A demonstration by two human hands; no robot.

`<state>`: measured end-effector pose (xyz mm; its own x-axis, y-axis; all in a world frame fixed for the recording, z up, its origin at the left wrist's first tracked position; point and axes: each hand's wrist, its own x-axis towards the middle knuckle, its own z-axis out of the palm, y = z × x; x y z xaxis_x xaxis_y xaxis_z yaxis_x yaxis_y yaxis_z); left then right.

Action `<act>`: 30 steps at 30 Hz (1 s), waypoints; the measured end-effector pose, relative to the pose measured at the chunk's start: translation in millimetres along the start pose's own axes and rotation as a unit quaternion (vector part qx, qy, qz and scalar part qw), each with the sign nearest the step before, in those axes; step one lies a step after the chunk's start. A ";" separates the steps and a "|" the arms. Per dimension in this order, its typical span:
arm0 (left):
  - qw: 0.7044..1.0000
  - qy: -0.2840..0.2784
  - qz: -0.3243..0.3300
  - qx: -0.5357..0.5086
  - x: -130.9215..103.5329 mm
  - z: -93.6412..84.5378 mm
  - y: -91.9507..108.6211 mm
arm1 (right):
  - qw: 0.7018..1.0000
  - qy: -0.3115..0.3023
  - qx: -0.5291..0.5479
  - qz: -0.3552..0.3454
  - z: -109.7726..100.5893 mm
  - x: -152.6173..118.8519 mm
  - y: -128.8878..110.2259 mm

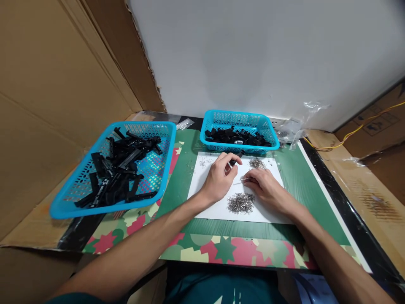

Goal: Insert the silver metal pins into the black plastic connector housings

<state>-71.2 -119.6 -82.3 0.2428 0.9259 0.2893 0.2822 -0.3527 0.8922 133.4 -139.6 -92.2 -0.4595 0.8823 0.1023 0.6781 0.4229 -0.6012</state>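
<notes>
My left hand (220,176) is closed around a small black plastic part (237,158), gripped between thumb and fingers above a white sheet (202,181). Close by, my right hand (265,185) pinches a thin metal tool (238,183), its slender end pointing left; its exact kind is hard to make out. Just below the hands lies a heap of small shiny metal pieces (241,203). A smaller heap of metal pieces (257,163) sits behind my right hand. More tiny pieces (205,161) are scattered at the sheet's upper left.
On the left stands a large blue basket (172,156) with long black plastic parts (117,169). A smaller blue basket (240,148) behind the sheet holds black pieces (226,135). Clear plastic bags (289,128) lie at the back right, near a yellow cable (351,137). Cardboard (63,84) walls the left.
</notes>
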 end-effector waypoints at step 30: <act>1.000 -0.022 -0.013 -0.005 -2.5 -0.6 4.0 | 0.999 0.017 0.018 0.040 -13.0 0.2 12.1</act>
<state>-71.2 -123.3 -79.2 0.2771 0.9275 0.2510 0.2801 -0.3278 0.9023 149.0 -131.7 -89.2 -0.3843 0.9198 0.0795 0.6900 0.3434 -0.6371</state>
